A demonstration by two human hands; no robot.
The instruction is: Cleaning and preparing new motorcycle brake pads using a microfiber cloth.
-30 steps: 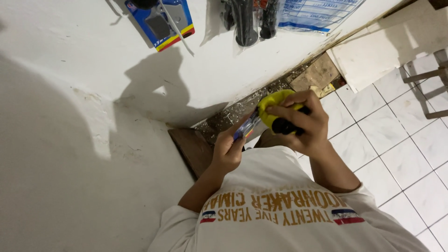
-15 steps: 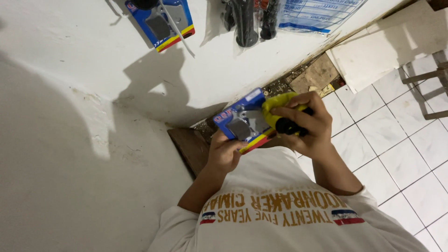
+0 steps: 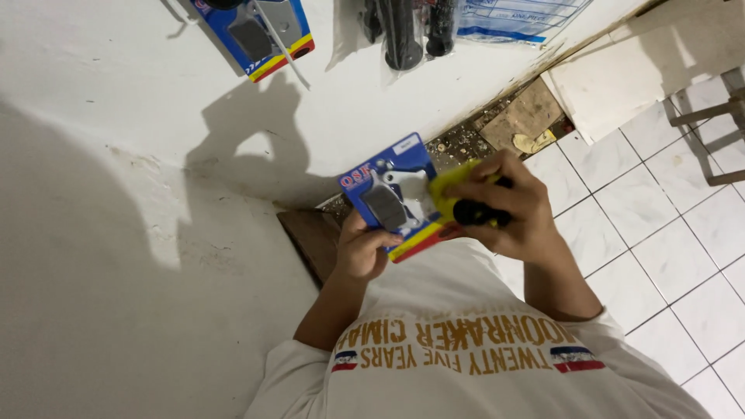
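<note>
My left hand (image 3: 365,248) holds a blue blister card (image 3: 392,194) by its lower edge; the card has a red and yellow stripe and grey metal pads under clear plastic. My right hand (image 3: 508,206) grips a yellow cloth (image 3: 450,190) together with a black handle (image 3: 477,213), and presses the cloth against the right side of the card. Both hands are in front of my chest, over a white shirt with gold lettering.
A white wall fills the left and top. On it hang another blue blister card (image 3: 260,35), black grips in clear bags (image 3: 403,31) and a clear printed bag (image 3: 516,15). White floor tiles (image 3: 660,256) lie at right, with debris along the wall base (image 3: 497,128).
The blue card has turned from nearly edge-on to face up toward me and risen slightly. My right hand with the cloth stays against its right side.
</note>
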